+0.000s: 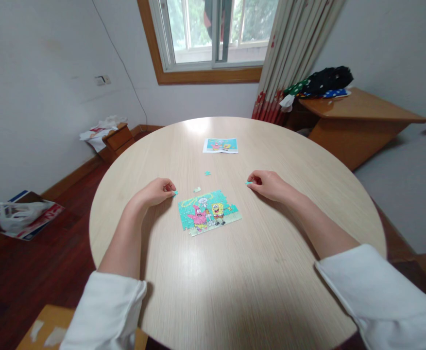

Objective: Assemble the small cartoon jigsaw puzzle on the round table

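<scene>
A cartoon jigsaw puzzle, mostly joined, lies slightly turned on the round table; gaps show at its upper right and lower left corners. My left hand pinches a small turquoise puzzle piece just off the puzzle's upper left corner. To the right of the puzzle and apart from it, my right hand is closed on another turquoise piece at the tabletop. Two loose pieces lie beyond the puzzle: a pale one near its top edge and a turquoise one farther off.
A printed reference picture lies toward the table's far side. Behind the table are a window and a curtain. A wooden desk with cloths stands at the right, and a small cabinet at the left.
</scene>
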### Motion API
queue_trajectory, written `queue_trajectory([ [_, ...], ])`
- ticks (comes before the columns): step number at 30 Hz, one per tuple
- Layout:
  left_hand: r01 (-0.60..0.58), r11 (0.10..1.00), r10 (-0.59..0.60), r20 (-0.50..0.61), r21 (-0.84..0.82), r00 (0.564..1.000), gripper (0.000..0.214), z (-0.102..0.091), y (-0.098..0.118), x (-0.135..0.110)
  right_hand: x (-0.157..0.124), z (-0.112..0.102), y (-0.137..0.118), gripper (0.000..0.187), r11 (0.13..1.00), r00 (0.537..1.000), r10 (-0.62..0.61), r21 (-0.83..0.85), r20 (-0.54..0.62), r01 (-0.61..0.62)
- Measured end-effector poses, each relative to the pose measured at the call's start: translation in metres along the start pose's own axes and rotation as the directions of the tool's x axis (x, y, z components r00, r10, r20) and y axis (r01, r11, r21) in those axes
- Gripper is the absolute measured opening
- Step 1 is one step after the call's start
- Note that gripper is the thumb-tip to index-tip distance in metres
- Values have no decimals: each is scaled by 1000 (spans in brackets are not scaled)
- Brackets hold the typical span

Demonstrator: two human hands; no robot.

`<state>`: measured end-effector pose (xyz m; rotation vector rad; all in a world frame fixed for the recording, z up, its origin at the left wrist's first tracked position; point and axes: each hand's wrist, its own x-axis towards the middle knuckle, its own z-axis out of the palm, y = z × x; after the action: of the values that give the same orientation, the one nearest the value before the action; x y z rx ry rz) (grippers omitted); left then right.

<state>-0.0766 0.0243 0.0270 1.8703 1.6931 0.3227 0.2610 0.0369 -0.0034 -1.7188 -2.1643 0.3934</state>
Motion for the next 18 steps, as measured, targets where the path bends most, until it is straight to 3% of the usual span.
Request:
queue_trajectory([
  [4, 14, 999, -13, -24, 36, 1000, 16, 2, -2, 2, 0, 0, 0, 6, 1000, 1000, -4, 3, 5, 4],
  [13, -81, 992, 84, -23, 100, 996, 13, 7, -8, 9, -1, -1, -2, 6, 1000, 1000, 0, -9, 2, 0],
  [18, -96, 993, 99, -44, 66, 994, 12, 9, -3, 7, 0, 1, 0, 6, 1000, 1000, -17, -6, -4, 17],
])
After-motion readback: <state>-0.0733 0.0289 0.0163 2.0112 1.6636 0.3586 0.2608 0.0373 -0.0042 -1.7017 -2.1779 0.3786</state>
